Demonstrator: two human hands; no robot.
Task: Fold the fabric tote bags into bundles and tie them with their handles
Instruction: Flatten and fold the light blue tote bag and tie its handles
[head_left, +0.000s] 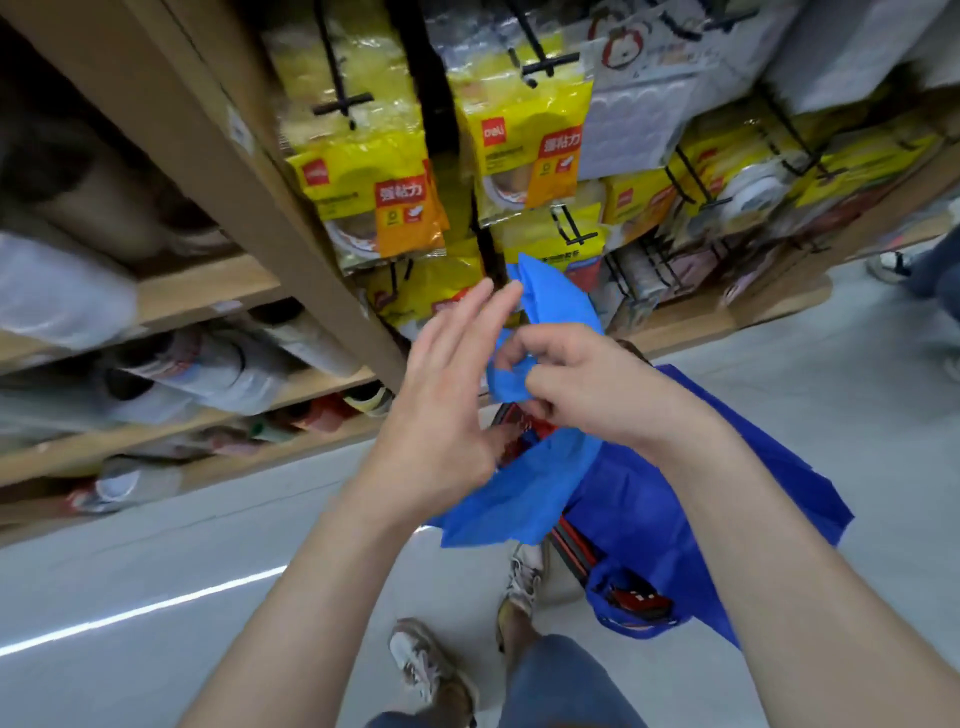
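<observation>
- Jeans (561, 686) and shoes (426, 665) lie nearest, over a grey floor (156, 571).
- Both forearms reach away to meet mid-scene, in front of shelves (218, 291).
- Between the hands hangs a light blue bag (519, 493), bunched into a rough bundle. Its long axis runs from low and near to high and far.
- The left hand (447, 395) is spread, fingers straight, its palm facing the bag's left side. Whether its thumb clamps the cloth cannot be told.
- The right hand (587, 384) is curled, pinching a looped strip, probably the handle (545, 291), whose free end rises past the fingertips.
- That loop sits just left of the right hand, which is nearer it, so tightening would likely fall to that hand.
- A darker tote (727, 519) hangs beneath the right forearm.
</observation>
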